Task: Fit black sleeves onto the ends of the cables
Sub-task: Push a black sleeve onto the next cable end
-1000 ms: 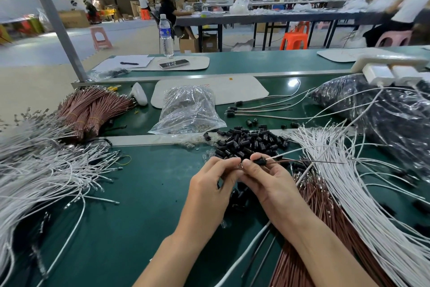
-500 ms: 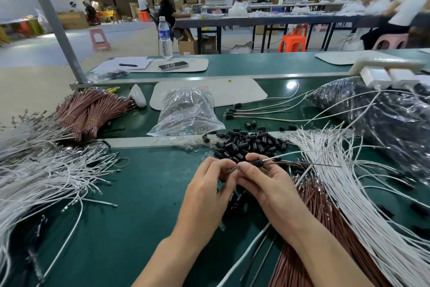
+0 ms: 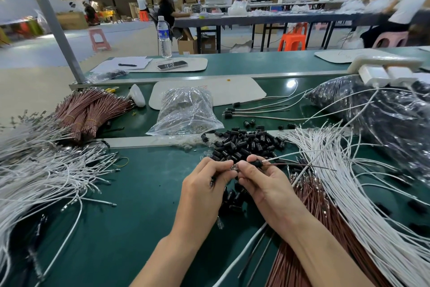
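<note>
My right hand (image 3: 263,184) pinches a black sleeve (image 3: 257,163) sitting on a pair of thin cables (image 3: 293,162), one white and one brown, that run off to the right. My left hand (image 3: 204,186) pinches a small clear piece (image 3: 234,167) at the cable end, fingertips touching those of the right hand. A heap of loose black sleeves (image 3: 246,143) lies just beyond my hands, and a few more lie under them. Several sleeved cables (image 3: 253,112) rest farther back.
White cables (image 3: 349,184) and brown cables (image 3: 311,212) fan out on the right, a white cable pile (image 3: 41,170) and bundled brown cables (image 3: 86,112) on the left. A clear bag (image 3: 186,112) and a black bag (image 3: 381,114) sit behind on the green table (image 3: 130,193).
Both hands have stayed together in the same spot, with only small finger shifts at the cable end. The cables and sleeve pile have not moved.
</note>
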Demonstrator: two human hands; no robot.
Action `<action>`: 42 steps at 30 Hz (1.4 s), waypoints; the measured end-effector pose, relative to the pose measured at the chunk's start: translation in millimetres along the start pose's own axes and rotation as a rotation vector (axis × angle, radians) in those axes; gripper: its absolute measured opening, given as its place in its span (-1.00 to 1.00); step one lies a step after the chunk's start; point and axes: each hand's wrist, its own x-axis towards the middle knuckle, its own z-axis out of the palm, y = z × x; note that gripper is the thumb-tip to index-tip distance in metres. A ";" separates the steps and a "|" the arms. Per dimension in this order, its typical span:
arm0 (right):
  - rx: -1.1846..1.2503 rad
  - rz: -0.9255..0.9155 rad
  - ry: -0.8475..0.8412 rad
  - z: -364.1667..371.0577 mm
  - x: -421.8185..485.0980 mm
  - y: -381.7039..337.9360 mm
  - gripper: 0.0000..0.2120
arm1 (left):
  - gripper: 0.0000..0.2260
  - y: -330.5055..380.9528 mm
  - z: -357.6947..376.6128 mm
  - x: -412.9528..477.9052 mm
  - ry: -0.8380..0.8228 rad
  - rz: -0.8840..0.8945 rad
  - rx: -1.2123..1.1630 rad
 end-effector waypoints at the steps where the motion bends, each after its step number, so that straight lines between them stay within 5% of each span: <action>1: 0.001 -0.001 -0.001 -0.5 0.0 0.1 -0.76 | -0.82 0.5 -0.3 -0.2 0.000 0.004 0.003; 10: 0.000 -0.010 -0.010 0.7 1.7 2.3 -0.49 | -0.89 -3.0 -3.9 2.9 0.023 0.029 0.034; 20: 0.044 0.022 0.040 -0.4 1.0 0.2 -0.80 | -0.90 -3.7 -2.9 2.5 0.011 0.038 0.033; 42: -0.126 0.002 -0.031 7.0 -5.6 0.1 -0.75 | -0.71 -4.5 -4.3 5.4 -0.059 0.001 -0.025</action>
